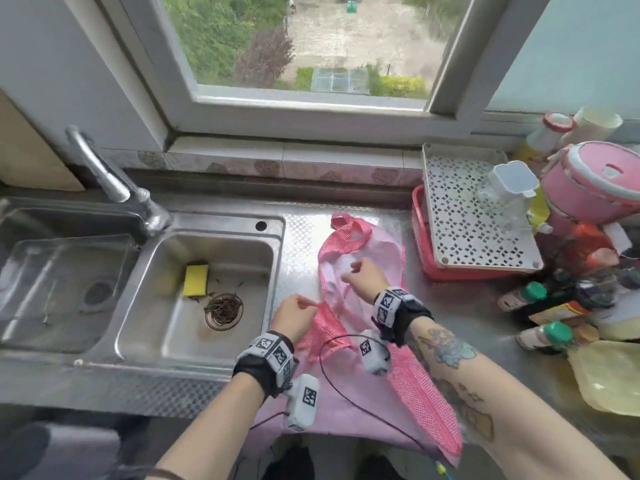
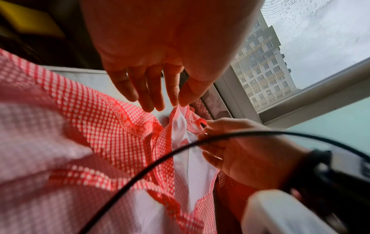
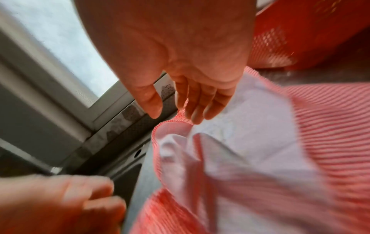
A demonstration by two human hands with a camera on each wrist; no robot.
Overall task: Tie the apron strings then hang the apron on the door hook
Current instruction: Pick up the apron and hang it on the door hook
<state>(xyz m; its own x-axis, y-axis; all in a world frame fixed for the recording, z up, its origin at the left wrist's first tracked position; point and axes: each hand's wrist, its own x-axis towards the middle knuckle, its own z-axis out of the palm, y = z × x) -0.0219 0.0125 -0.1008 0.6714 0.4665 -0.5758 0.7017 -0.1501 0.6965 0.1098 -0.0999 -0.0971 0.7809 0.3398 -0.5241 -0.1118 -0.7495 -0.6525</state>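
Note:
A pink apron point(image 1: 363, 393) with red gingham trim lies crumpled on the steel counter right of the sink, its lower part hanging over the front edge. Its neck loop point(image 1: 346, 230) points toward the window. My left hand point(image 1: 298, 313) pinches the tip of a gingham strip point(image 1: 325, 320) between thumb and forefinger point(image 2: 176, 98), lifting it slightly. My right hand point(image 1: 365, 277) hovers just over the pale bib, fingers point(image 3: 198, 110) straight and relaxed, holding nothing. No door hook is in view.
A double steel sink point(image 1: 273, 223) with a yellow sponge point(image 1: 195, 280) and a tap point(image 1: 104, 174) lies left. A red basket point(image 1: 420, 237) under a white perforated tray point(image 1: 450, 188), a pink cooker point(image 1: 595, 188) and bottles point(image 1: 540, 334) crowd the right. A black cable point(image 1: 332, 368) loops over the apron.

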